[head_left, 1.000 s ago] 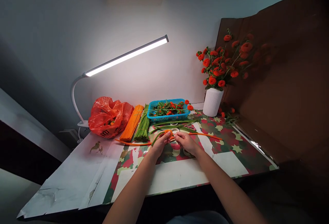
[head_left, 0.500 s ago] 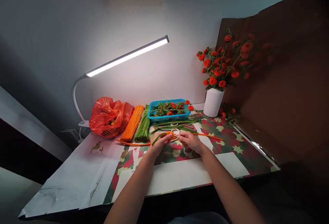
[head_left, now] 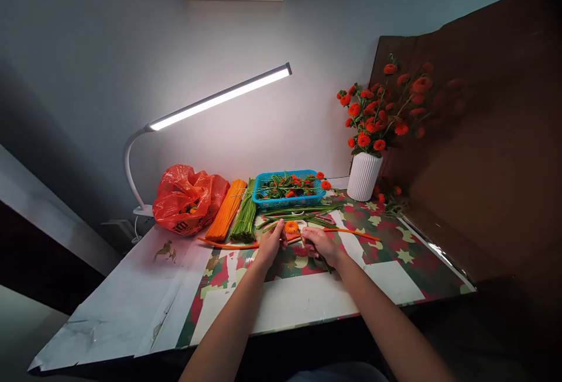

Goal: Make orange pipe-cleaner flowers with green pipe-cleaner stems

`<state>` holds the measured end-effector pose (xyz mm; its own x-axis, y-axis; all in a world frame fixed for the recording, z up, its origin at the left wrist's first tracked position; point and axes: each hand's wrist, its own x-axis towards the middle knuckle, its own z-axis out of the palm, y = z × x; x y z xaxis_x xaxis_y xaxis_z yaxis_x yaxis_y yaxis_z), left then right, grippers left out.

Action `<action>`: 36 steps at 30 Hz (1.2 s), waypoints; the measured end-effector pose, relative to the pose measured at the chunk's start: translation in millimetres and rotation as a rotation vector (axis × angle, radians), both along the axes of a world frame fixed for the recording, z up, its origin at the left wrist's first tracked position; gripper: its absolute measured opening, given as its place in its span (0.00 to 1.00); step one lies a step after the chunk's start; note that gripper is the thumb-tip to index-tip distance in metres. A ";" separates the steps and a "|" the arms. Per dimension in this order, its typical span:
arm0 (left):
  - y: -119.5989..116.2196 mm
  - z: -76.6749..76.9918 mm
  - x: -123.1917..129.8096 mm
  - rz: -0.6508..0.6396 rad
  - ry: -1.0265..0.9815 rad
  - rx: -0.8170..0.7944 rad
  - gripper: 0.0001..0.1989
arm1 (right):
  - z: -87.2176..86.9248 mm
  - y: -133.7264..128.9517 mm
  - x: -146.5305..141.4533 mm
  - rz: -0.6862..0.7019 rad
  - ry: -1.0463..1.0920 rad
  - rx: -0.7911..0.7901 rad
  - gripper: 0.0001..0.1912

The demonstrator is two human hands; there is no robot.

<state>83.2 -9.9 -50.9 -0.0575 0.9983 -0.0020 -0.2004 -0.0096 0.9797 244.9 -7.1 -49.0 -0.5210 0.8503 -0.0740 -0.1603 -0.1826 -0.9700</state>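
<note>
A small orange fuzzy flower, of pipe-cleaner look, faces me between my two hands above the table. My right hand is closed around its green stem, whose lower end sticks out below the fingers. On the flower's left is my left hand, with its upper fingertip apart from the curled lower fingers and nothing visible between them. Loose orange pipe cleaners lie on the table at both sides of the hands. Just behind are loose green pipe cleaners and a white ring, partly hidden.
A blue basket holds red-orange flowers and green leaves. Left of it lie green and orange bundles, then a red plastic bag. A lit lamp reaches overhead. A white vase of flowers stands back right.
The flower has turned to face me. Its green stem, which pointed left over my left hand, now hangs below my right hand. My left fingers have come away from the flower.
</note>
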 end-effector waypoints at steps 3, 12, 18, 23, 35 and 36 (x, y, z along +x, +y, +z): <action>1.2 -2.4 1.1 -0.004 -0.058 -0.004 0.23 | -3.4 -0.2 -2.4 0.050 -0.011 -0.018 0.20; 8.5 -0.9 -2.3 0.135 -0.307 -0.078 0.22 | 2.2 -6.7 -7.8 0.177 -0.047 0.012 0.22; 0.9 4.7 -3.0 -0.085 -0.343 -0.074 0.21 | -3.7 -3.0 -6.6 0.089 0.000 0.016 0.21; -6.7 2.9 7.0 -0.250 -0.139 -0.085 0.22 | -10.1 1.4 -8.8 0.030 0.015 0.045 0.24; 1.7 -3.4 -2.6 -0.221 -0.085 -0.135 0.18 | -8.8 -1.5 -11.1 0.054 -0.098 0.053 0.25; 2.0 -2.9 -3.8 -0.219 -0.081 -0.134 0.18 | -8.3 -1.6 -10.9 0.053 -0.118 0.047 0.25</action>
<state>79.4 -7.8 -53.8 0.1656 0.9775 -0.1303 -0.2607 0.1709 0.9502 234.0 -8.7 -57.4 -0.5555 0.8256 -0.0986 -0.0356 -0.1421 -0.9892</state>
